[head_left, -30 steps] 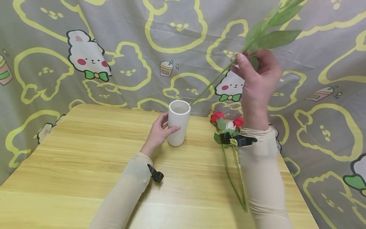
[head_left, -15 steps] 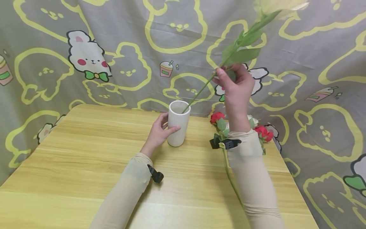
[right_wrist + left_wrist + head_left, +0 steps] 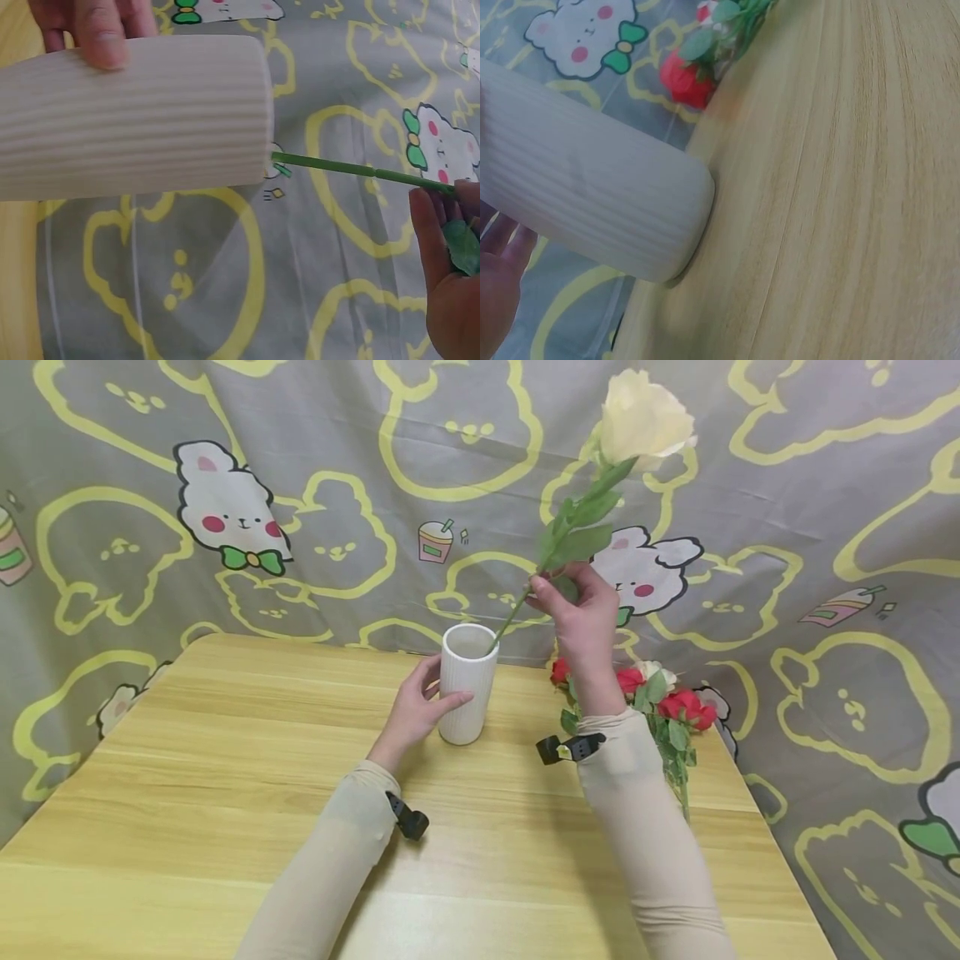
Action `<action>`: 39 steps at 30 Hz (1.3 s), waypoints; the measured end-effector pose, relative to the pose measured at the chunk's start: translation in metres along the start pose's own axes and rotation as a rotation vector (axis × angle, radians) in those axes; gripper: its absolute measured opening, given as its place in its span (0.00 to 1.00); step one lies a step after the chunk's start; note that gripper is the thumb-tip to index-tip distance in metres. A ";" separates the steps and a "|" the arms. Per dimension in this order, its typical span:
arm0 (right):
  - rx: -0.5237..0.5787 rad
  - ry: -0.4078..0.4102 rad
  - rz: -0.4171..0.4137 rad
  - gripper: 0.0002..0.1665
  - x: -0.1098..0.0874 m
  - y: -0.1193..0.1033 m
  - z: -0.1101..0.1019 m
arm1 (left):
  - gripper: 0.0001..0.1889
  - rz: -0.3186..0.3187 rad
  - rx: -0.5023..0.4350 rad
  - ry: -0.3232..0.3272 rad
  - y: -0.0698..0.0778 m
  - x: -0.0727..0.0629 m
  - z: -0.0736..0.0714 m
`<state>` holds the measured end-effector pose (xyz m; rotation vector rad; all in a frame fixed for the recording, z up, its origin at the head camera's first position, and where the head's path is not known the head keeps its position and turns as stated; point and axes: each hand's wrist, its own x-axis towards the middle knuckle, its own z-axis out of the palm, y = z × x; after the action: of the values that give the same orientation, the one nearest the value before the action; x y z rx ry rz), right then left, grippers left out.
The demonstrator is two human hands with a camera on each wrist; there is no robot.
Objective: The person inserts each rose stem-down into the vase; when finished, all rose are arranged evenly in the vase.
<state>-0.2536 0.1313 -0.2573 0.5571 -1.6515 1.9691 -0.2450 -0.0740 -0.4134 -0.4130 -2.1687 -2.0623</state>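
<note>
A white ribbed vase [image 3: 467, 697] stands upright on the wooden table. My left hand [image 3: 416, 706] grips its left side, thumb across the front; the left wrist view shows the vase's base [image 3: 667, 225] on the tabletop. Up and to the right, my right hand [image 3: 583, 614] pinches the green stem of a cream-white rose [image 3: 645, 422] between thumb and fingers, just below its leaves. The rose leans right, bloom at the top. Its stem [image 3: 337, 163] runs down into the vase's mouth, and the lower end is hidden inside.
Several red and white roses lie at the table's right side, partly behind my right forearm; one red rose [image 3: 686, 708] shows there. A grey curtain [image 3: 345, 410] with yellow outlined cartoon animals hangs behind the table's back edge. Bare wood [image 3: 187, 777] spreads to the left.
My right hand has moved left and down, lowering the rose's stem from beside the rim into the vase. The bloom has come into view. My left hand and the vase stay put.
</note>
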 end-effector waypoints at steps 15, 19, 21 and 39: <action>-0.078 -0.093 0.060 0.10 -0.007 0.013 0.007 | 0.38 0.009 0.030 -0.006 -0.002 0.001 0.000; -0.064 -0.128 0.082 0.09 -0.011 0.020 0.007 | 0.38 0.003 0.021 -0.009 -0.002 0.001 0.000; -0.071 -0.141 0.090 0.09 -0.013 0.022 0.007 | 0.39 0.006 0.004 -0.012 -0.002 0.000 0.000; -0.243 -0.158 0.171 0.12 -0.028 0.047 0.004 | 0.38 0.004 -0.012 -0.013 0.000 0.000 -0.001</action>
<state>-0.2607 0.1182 -0.3099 0.5026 -2.0627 1.8408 -0.2447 -0.0746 -0.4140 -0.4332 -2.1620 -2.0773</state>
